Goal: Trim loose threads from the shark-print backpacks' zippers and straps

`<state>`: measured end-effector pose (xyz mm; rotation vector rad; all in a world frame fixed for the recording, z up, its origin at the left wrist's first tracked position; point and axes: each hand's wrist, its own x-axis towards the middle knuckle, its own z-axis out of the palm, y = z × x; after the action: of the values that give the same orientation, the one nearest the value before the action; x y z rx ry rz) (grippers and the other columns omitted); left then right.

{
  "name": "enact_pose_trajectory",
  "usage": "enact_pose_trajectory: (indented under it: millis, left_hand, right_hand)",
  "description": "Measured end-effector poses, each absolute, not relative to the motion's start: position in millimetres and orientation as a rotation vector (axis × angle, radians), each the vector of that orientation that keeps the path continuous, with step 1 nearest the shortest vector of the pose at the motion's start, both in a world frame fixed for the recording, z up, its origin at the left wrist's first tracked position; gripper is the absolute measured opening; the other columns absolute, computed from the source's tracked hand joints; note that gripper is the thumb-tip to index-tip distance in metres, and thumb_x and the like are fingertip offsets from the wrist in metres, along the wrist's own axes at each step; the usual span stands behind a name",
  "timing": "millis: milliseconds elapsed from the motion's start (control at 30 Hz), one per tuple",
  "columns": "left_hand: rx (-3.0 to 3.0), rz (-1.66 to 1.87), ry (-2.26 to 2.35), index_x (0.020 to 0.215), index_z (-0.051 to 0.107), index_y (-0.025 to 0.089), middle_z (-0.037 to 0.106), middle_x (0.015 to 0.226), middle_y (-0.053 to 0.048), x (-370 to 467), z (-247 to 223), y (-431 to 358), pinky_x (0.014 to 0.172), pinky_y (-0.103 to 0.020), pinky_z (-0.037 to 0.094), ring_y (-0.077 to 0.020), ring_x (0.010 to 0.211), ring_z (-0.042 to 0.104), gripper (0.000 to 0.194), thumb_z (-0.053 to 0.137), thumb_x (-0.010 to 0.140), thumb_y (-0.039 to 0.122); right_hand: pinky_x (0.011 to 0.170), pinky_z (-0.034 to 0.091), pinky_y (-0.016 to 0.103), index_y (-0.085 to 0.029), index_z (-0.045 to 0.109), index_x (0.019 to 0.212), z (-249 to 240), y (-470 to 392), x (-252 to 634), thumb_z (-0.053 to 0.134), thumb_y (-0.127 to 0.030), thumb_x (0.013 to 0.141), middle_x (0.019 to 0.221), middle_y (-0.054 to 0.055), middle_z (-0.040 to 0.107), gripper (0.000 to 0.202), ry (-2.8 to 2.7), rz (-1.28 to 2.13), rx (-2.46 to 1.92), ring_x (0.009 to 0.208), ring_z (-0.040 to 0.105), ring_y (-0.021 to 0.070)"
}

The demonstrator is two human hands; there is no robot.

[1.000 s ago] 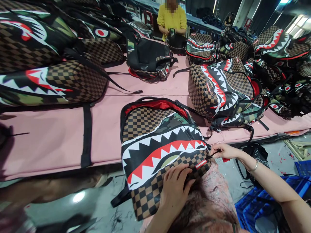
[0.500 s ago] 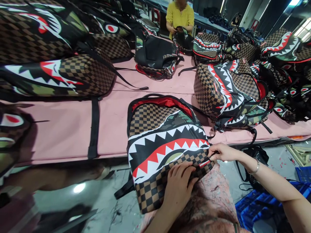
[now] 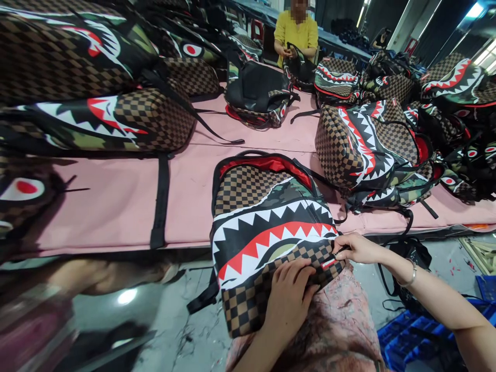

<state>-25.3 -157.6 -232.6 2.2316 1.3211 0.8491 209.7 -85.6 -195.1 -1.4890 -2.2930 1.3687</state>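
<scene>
A checkered backpack (image 3: 256, 194) with a shark-mouth print leans over the table's front edge towards my lap, its red-lined top open. My left hand (image 3: 290, 297) lies on its lower front panel, fingers spread and slightly bent. At the bag's right side, my right hand (image 3: 354, 248) is closed in a pinch beside a small red-and-white tag (image 3: 330, 263). What is between those fingertips is too small and dark to make out.
The pink table (image 3: 104, 206) carries stacked bags (image 3: 155, 116) at left and more bags (image 3: 372, 147) at right. A person in yellow (image 3: 296, 31) handles a bag across it. Another person's leg (image 3: 101, 276) shows lower left. Blue crates (image 3: 406, 330) stand lower right.
The whole view has shifted slightly, so the table and bags appear a little further right. Both hands keep their places on the backpack.
</scene>
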Motion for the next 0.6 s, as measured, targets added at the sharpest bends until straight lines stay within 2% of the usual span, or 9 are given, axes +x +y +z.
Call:
enact_pose_trajectory:
  millis: [133,433,500,600]
  left_hand:
    - [2.231,0.870,1.321,0.090,0.057,0.022,0.061,0.105,-0.006,-26.0,-233.5,-158.4,0.088,-0.044,0.040,-0.0245,0.100,0.052,0.017,0.054,0.074,0.016]
    - [2.295,0.852,1.328,0.093,0.055,0.020,0.060,0.108,-0.008,-27.7,-236.1,-160.3,0.088,-0.042,0.044,-0.0236,0.102,0.053,0.016,0.053,0.077,0.020]
    - [2.348,0.810,1.334,0.102,0.052,0.019,0.058,0.112,-0.009,-29.5,-239.7,-161.7,0.090,-0.043,0.044,-0.0245,0.106,0.052,0.026,0.054,0.077,0.025]
    - [2.458,0.678,1.422,0.120,0.043,0.016,0.051,0.125,-0.014,-29.3,-247.8,-164.7,0.095,-0.050,0.039,-0.0307,0.117,0.044,0.058,0.062,0.069,0.038]
  right_hand:
    - [0.057,0.041,0.020,-0.015,0.058,0.079,-191.0,-84.7,215.1,0.056,-0.022,0.078,0.072,0.000,0.061,0.008,-2.318,1.379,-1.474,0.065,0.055,0.0116]
    - [0.057,0.038,0.020,-0.016,0.059,0.073,-181.6,-83.5,194.3,0.060,-0.017,0.074,0.065,-0.002,0.058,0.002,-2.412,1.255,-1.437,0.062,0.053,0.0118]
    - [0.059,0.038,0.020,-0.016,0.059,0.074,-185.3,-84.9,195.3,0.059,-0.017,0.074,0.068,-0.002,0.059,0.001,-2.358,1.259,-1.428,0.065,0.054,0.0122]
    - [0.062,0.039,0.021,-0.017,0.059,0.080,-191.9,-90.2,199.2,0.057,-0.019,0.076,0.076,0.000,0.061,0.005,-2.285,1.201,-1.431,0.069,0.055,0.0131]
